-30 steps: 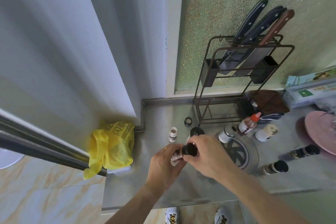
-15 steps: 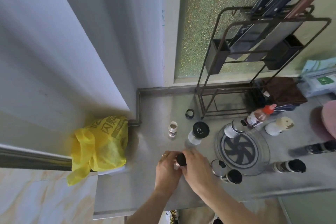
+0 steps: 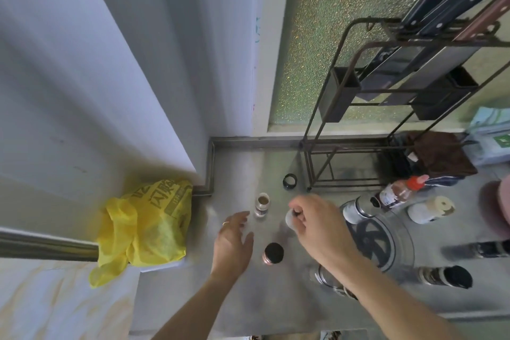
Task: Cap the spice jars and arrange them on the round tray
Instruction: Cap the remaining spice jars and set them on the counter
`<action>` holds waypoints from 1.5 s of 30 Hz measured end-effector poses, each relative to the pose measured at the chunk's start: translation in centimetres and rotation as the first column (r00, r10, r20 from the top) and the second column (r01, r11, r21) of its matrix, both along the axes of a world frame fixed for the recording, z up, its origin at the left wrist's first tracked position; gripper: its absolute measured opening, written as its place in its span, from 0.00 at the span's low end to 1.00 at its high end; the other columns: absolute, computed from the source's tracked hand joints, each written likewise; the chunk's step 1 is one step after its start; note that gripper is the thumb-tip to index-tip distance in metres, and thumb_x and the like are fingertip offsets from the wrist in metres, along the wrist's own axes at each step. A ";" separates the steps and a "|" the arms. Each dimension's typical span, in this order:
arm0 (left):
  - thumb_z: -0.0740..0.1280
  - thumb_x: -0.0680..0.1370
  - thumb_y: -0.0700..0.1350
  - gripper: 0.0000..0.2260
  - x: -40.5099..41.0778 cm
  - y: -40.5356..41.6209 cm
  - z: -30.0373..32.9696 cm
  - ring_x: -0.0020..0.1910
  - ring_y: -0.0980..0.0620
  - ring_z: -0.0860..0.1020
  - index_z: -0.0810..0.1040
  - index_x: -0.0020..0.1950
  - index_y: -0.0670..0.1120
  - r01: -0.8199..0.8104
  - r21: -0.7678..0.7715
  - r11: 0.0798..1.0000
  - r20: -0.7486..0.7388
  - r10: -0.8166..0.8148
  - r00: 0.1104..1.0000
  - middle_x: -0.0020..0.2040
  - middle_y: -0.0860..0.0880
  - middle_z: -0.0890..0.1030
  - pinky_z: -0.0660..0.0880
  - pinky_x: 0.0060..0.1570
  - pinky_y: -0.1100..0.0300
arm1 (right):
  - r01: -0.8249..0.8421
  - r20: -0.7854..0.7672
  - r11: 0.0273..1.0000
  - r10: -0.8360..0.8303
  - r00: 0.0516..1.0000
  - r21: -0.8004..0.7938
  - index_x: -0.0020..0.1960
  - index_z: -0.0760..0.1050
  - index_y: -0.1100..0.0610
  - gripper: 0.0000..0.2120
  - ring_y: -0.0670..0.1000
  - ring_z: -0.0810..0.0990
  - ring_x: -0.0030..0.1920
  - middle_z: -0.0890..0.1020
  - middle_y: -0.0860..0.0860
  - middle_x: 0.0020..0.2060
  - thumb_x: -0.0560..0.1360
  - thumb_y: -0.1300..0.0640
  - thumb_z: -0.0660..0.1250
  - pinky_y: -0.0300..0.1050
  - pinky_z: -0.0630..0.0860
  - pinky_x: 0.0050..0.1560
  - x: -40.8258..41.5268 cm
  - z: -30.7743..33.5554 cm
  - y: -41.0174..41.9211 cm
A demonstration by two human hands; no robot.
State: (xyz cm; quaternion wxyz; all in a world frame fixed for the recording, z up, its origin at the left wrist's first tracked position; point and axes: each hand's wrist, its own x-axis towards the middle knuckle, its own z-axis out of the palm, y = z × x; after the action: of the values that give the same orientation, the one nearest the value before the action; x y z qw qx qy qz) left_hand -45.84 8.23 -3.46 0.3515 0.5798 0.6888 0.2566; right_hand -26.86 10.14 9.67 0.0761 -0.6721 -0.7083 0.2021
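One capped jar (image 3: 273, 253) stands upright on the counter (image 3: 242, 163) between the hands, apparently set down finished and waiting for the tray (image 3: 397, 232), which lies well to its right. An open jar (image 3: 262, 204) stands just beyond. Left hand (image 3: 233, 240) hovers beside it, fingers (image 3: 240, 217) loosely apart, holding nothing. Right hand (image 3: 317, 225) pinches a white jar (image 3: 290, 220), likely lifting it for placing.
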 end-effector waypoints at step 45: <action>0.80 0.69 0.47 0.17 4.8 -1.8 24.2 0.48 0.63 0.84 0.81 0.56 0.55 0.152 0.450 0.880 0.178 -0.255 0.951 0.47 0.61 0.86 0.80 0.53 0.66 | -0.259 -0.270 0.957 0.286 0.919 0.134 0.63 0.79 0.43 0.23 0.38 0.80 0.57 0.79 0.37 0.55 0.72 0.59 0.77 0.32 0.75 0.61 4.6 19.9 -2.2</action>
State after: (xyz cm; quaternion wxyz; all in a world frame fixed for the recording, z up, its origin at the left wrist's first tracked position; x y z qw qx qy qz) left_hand -41.07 6.48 20.73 0.3175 0.6786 0.5041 0.4296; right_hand -22.28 7.90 29.54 0.1811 -0.5260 -0.7852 0.2720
